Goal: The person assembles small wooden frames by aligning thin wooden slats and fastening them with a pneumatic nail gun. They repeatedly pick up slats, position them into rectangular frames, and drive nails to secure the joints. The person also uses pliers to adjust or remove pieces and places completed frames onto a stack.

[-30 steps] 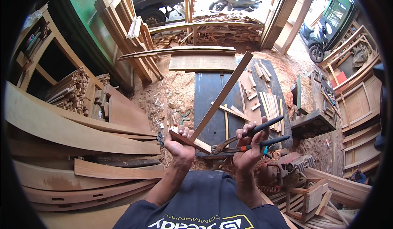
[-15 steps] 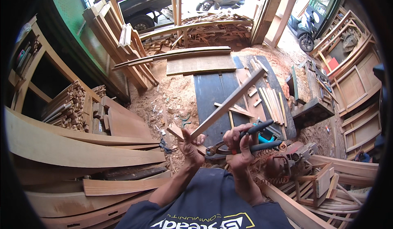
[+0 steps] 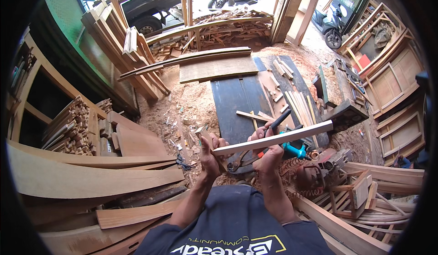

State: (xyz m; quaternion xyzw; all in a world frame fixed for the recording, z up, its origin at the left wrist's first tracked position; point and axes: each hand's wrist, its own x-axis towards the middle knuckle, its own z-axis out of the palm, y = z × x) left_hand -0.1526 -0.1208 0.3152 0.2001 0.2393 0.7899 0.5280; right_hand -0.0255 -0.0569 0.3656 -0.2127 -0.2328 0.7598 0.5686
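Observation:
My left hand (image 3: 210, 157) is closed around a wooden piece: a short flat block (image 3: 201, 132) joined to a long pale strip (image 3: 278, 140). The strip reaches out to the right, passing in front of my right hand. My right hand (image 3: 268, 157) grips pincers (image 3: 244, 161) with dark handles. The metal jaws point left, close to the lower end of the short block; whether they touch it I cannot tell. Part of the handles is hidden behind the strip. Just right of my right hand, a teal power tool (image 3: 297, 151) lies near the bench's near end.
A dark workbench (image 3: 235, 109) stands ahead, bearing wooden strips (image 3: 299, 106) and a wide board (image 3: 219, 68). Curved planks (image 3: 100, 175) are stacked left. A red machine (image 3: 315, 170) with coiled hose sits at right, beside wooden frames (image 3: 360, 195). Sawdust and scraps cover the floor.
The long strip has swung clockwise, from slanting up over the bench to lying nearly level toward the right. The pincers' jaws have moved slightly away from the short block.

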